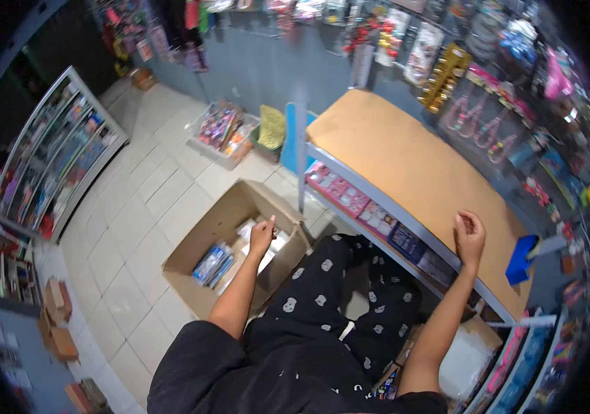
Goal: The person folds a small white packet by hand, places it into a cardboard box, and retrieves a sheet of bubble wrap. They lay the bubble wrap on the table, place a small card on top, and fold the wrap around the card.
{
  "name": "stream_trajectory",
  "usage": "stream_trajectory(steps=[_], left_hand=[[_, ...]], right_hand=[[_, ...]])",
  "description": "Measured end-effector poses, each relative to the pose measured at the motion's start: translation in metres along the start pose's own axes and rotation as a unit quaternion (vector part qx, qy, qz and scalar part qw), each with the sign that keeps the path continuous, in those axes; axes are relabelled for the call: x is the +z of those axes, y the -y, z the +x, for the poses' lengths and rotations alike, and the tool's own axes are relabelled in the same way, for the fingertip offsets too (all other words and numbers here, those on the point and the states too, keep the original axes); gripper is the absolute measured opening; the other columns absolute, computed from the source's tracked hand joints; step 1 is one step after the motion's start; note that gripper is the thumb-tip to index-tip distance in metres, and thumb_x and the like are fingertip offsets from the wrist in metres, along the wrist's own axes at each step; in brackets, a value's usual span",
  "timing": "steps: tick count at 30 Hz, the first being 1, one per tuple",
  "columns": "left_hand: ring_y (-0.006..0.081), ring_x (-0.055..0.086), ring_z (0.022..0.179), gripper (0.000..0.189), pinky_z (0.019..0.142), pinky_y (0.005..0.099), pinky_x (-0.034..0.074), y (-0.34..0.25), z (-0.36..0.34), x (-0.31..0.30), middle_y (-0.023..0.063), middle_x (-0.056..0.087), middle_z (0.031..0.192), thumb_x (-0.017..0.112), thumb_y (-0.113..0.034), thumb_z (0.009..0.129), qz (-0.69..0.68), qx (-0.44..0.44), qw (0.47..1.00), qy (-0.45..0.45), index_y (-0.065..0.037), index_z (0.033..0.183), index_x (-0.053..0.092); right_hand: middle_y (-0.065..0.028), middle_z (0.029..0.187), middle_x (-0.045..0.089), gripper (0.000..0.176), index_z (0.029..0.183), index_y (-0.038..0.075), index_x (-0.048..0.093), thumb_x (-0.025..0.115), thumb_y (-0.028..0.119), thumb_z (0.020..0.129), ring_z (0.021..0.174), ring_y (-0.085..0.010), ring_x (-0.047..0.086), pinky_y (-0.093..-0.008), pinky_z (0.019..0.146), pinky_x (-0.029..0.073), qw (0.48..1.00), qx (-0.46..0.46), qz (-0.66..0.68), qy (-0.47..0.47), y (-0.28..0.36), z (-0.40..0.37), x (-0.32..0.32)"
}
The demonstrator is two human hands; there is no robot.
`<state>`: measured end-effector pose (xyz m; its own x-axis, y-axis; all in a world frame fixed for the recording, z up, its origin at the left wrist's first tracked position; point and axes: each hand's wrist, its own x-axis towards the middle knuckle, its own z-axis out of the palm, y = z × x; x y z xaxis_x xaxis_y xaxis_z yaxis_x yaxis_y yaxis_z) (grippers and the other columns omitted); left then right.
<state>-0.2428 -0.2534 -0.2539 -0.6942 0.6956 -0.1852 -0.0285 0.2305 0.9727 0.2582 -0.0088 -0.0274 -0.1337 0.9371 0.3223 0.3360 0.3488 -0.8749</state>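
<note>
My left hand [262, 236] is above the open cardboard box [198, 238], its fingers curled in and one digit pointing up; I see nothing in it. Inside the box, below that hand, lie blue-and-white plastic packets [213, 265] and some white packages [272, 262]. My right hand [471, 238] is over the front edge of the wooden-topped shelf unit [405, 152]. Its fingers bend loosely, with a gap between them and the thumb, and nothing shows in them. A blue object [521, 260] sits on the wooden top to the right of this hand.
Pink and dark boxed goods [346, 193] fill the shelf under the top. Beyond the box stand a plastic bin [222, 134] of colourful packets and a glass display case [60, 155]. Accessories hang on the wall [267, 62]. Several small cartons [58, 321] line the left side.
</note>
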Motion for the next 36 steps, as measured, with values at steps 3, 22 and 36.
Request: stream_trajectory(steps=[3,22,36], left_hand=[[0.0092,0.054,0.062,0.049,0.061,0.0299,0.049,-0.061,-0.001,0.059,-0.0009,0.057,0.066,0.064,-0.039,0.107,-0.044,0.127,0.988,0.073,-0.008,0.07,0.058],[0.0364,0.05,0.142,0.044,0.117,0.0551,0.037,-0.285,-0.069,0.339,0.015,0.059,0.146,0.057,-0.038,0.099,0.351,0.551,0.708,0.268,-0.012,0.135,0.065],[0.037,0.061,0.13,0.042,0.111,0.0488,0.046,-0.292,-0.066,0.336,0.0189,0.069,0.134,0.068,-0.035,0.092,0.26,0.538,0.746,0.294,-0.006,0.121,0.075]], right_hand=[[-0.0038,0.1,0.071,0.017,0.105,-0.001,0.073,0.075,0.013,0.095,0.092,-0.0108,0.067,-0.0268,0.082,0.054,0.999,-0.012,-0.048,-0.018,0.01,-0.002,0.002],[-0.0151,0.136,0.066,0.034,0.117,0.01,0.075,0.07,0.033,0.092,0.13,-0.0346,0.059,-0.0471,0.114,0.044,0.951,-0.093,-0.295,0.022,0.041,-0.008,0.011],[-0.0119,0.159,0.049,0.053,0.144,0.018,0.06,0.058,0.047,0.099,0.149,-0.0336,0.042,-0.0603,0.124,0.025,0.909,-0.002,-0.417,0.004,0.046,-0.022,0.022]])
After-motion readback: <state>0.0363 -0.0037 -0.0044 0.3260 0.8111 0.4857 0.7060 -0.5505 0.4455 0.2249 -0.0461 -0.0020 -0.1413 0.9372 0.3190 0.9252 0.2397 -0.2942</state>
